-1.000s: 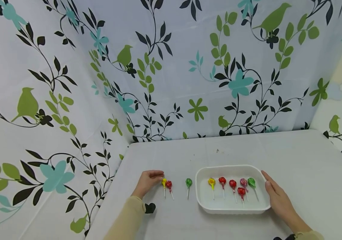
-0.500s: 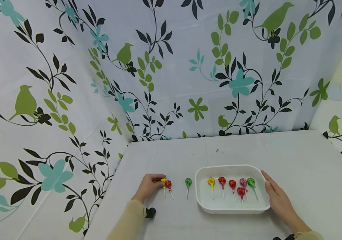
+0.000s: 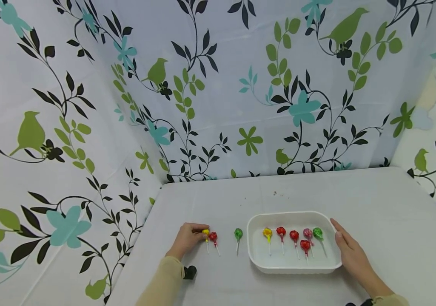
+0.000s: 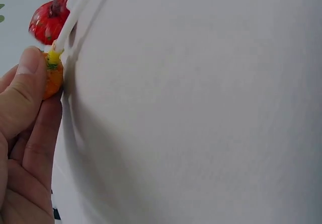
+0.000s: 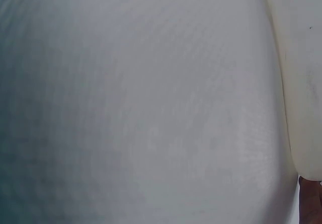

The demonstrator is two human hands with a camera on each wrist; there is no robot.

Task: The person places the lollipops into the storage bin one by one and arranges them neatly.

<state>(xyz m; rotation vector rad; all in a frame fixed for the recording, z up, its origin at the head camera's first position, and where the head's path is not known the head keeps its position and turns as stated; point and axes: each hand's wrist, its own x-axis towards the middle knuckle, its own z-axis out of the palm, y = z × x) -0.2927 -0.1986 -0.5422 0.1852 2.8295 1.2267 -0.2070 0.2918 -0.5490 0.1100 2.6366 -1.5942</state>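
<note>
At the left of the table, my left hand (image 3: 188,239) pinches the head of a yellow-wrapped lollipop (image 4: 54,78) between thumb and fingers; its white stick points toward the front edge in the head view. Right beside it lies a red lollipop (image 3: 212,236), and further right a green lollipop (image 3: 238,233). My right hand (image 3: 353,254) holds the right end of a white tray (image 3: 256,260), thumb at the rim. In the right wrist view, only part of a finger (image 5: 309,199) shows at the lower edge of the tray wall (image 5: 302,83); the other fingers are hidden.
Inside the tray lie a yellow lollipop (image 3: 267,233), several red ones, a pink one (image 3: 307,233) and a green one (image 3: 318,233). A white cloth (image 3: 202,197) covers the table. Patterned curtains (image 3: 218,106) hang behind and at both sides.
My left hand has closed its fingertips on the yellow lollipop's head, moving slightly toward the front. My right hand and the tray have kept their places.
</note>
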